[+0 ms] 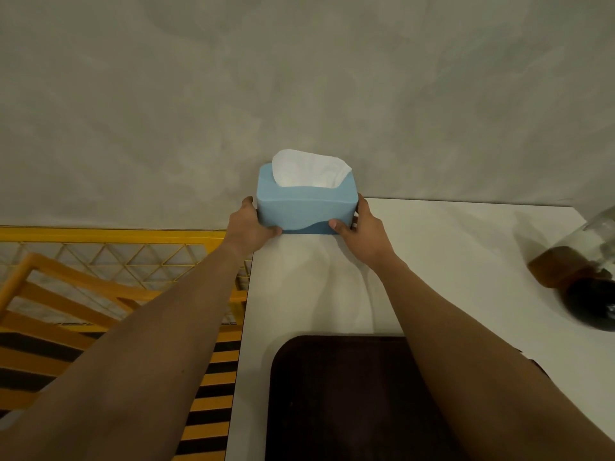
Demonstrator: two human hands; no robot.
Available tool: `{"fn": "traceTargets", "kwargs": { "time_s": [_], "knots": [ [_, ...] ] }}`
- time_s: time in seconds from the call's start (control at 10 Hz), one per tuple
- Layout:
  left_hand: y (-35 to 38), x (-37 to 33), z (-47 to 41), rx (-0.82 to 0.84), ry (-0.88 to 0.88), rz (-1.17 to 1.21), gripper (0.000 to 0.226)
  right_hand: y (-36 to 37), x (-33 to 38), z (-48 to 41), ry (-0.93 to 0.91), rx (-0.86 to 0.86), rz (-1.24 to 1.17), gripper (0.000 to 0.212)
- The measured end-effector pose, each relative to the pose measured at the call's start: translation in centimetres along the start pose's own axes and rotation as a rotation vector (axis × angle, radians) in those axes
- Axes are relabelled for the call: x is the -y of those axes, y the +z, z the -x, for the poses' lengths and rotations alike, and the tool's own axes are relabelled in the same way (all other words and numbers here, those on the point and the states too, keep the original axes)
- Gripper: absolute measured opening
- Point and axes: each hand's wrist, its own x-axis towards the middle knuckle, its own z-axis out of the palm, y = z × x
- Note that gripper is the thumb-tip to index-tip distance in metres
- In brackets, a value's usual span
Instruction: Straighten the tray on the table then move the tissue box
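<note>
two bare forearms, no sleeves; left hand (pixel 248 227) and right hand (pixel 364 236) ungloved

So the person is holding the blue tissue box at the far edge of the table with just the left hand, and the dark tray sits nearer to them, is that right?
Not quite. The head view shows both hands on the blue tissue box: the left hand and the right hand each have a grip on one end. The rest stands: it's at the far table edge, the dark tray nearer.

Blue tissue box (pixel 306 207); dark brown tray (pixel 349 400); white table (pixel 466 247)

We see bare bench (pixel 449 261) between the tray (pixel 332 394) and the wall (pixel 299 78); a glass jar (pixel 579 261) blocks the right side.
</note>
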Motion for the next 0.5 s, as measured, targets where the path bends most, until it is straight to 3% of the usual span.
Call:
{"fn": "traceTargets", "kwargs": {
  "time_s": [0.4, 0.5],
  "knots": [
    [0.2, 0.6, 0.3, 0.039, -0.040, -0.008, 0.075, 0.4, 0.5, 0.5, 0.020, 0.033, 0.041, 0.084],
    [-0.3, 0.1, 0.3, 0.097, -0.055, 0.049, 0.106, 0.3, 1.0, 0.0, 0.002, 0.073, 0.052, 0.090]
  ]
}}
